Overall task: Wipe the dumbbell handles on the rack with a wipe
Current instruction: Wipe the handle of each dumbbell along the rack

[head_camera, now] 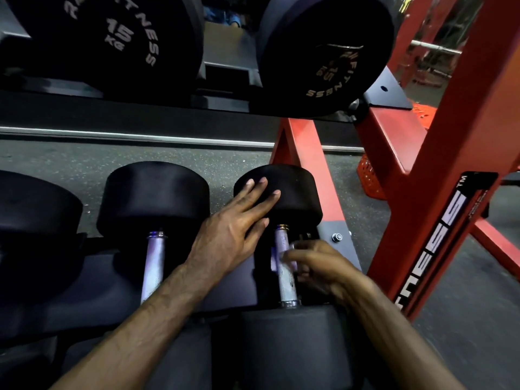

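On the lower shelf, the rightmost black dumbbell lies with its steel handle pointing toward me. My left hand rests flat and open on the dumbbell's far head, fingers spread. Beside the handle, my right hand pinches a small white wipe against the handle's upper part. A second dumbbell with a bare steel handle lies just to the left. A third dumbbell head shows at the far left.
Two 15 kg dumbbells sit on the upper shelf overhead. The red rack frame rises close on the right. An orange perforated basket stands behind it on the speckled grey floor.
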Demonstrator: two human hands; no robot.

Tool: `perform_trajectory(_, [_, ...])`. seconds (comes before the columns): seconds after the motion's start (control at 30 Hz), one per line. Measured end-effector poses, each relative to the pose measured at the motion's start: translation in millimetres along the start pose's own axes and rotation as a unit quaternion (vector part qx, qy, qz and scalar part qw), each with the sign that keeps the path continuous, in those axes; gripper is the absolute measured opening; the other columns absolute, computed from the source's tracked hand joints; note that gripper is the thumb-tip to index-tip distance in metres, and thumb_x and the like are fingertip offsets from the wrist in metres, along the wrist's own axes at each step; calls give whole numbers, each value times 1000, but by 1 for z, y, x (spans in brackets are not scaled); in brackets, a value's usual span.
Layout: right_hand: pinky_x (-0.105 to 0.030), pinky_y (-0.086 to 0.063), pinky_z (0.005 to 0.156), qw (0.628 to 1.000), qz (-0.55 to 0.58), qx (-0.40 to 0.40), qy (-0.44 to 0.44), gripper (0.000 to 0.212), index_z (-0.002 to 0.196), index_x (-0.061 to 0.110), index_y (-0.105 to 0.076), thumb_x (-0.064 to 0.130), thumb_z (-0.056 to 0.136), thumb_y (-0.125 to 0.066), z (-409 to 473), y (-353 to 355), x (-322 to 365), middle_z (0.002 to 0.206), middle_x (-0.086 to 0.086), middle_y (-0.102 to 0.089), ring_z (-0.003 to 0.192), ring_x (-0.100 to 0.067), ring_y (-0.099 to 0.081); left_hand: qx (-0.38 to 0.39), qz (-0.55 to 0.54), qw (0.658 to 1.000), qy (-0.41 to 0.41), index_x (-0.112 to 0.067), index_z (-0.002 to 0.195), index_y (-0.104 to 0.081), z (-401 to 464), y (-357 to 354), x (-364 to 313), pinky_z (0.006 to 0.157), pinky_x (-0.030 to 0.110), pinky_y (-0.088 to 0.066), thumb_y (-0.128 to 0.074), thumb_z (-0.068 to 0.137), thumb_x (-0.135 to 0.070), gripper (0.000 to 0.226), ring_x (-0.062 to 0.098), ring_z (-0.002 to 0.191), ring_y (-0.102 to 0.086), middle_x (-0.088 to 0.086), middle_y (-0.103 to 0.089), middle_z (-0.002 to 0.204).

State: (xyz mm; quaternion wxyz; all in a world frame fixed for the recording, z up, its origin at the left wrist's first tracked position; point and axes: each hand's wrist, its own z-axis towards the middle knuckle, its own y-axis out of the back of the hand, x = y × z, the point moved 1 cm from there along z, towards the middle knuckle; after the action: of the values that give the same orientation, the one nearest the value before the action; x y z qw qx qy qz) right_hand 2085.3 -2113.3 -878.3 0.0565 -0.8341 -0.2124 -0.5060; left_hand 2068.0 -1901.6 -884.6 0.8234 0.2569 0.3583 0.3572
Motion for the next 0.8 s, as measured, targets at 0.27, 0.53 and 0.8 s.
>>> perform_trajectory(0.27, [-29, -55, 67, 984, -134, -75, 87, 25, 102, 16, -80, 1, 97, -60, -18, 11, -20, 78, 5, -77, 66, -6, -67, 1, -4, 1000, 10, -31, 160, -49, 0, 0, 0, 121, 35, -42, -56, 107, -30, 53, 11, 162, -24, -8, -31, 173])
perform_trajectory(0.53, [-34, -56, 69, 908, -300, -238, 170, 22, 84, 26, -74, 44, 77, -85, 0, 2, 7, 74, 9, -74, 73, -8, -69, 2, -4, 1000, 12, -32, 160, -48, 0, 0, -1, 120, 32, -41, -62, 107, -26, 55, 9, 162, -23, -10, -29, 174])
perform_trajectory(0.8, [-37, -53, 69, 852, -430, -251, 160, 33, 93, 22, -63, 48, 79, -76, -14, -14, 8, 89, 0, -71, 89, -27, -68, -3, -8, 1000, 11, -33, 160, -48, -1, 0, 0, 119, 34, -45, -58, 107, -29, 54, 9, 161, -25, -11, -30, 173])
